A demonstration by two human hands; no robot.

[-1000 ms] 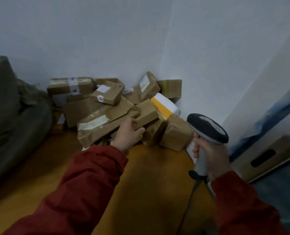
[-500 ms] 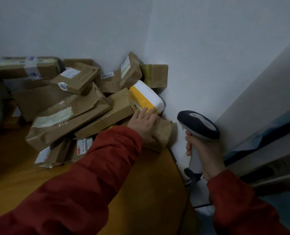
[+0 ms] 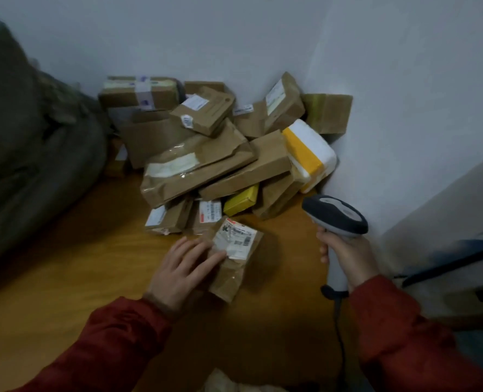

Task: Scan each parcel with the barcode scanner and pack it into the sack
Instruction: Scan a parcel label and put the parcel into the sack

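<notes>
wood bench (image 3: 65, 278), white corner: small brown parcel (image 3: 234, 267) lies label-up before the pile (image 3: 206, 154), left grip (image 3: 183, 267) flat and uncurled on it; right grip (image 3: 348, 258) wrapped round scanner (image 3: 335, 213). looks light, crinkly (paper-wrapped), so take its long edges.

The nearest parcel (image 3: 234, 275) is brown paper, its white label (image 3: 236, 241) showing a red corner and black barcode bars. Behind, the pile (image 3: 206, 165) is mostly brown — one small box (image 3: 240, 203) yellow, one foam box (image 3: 312, 152) white banded yellow; scanner (image 3: 336, 219) dark grey over pale grey, sleeves (image 3: 116, 343) red, sack (image 3: 31, 154) dull olive-grey, floor (image 3: 93, 250) orange-brown
</notes>
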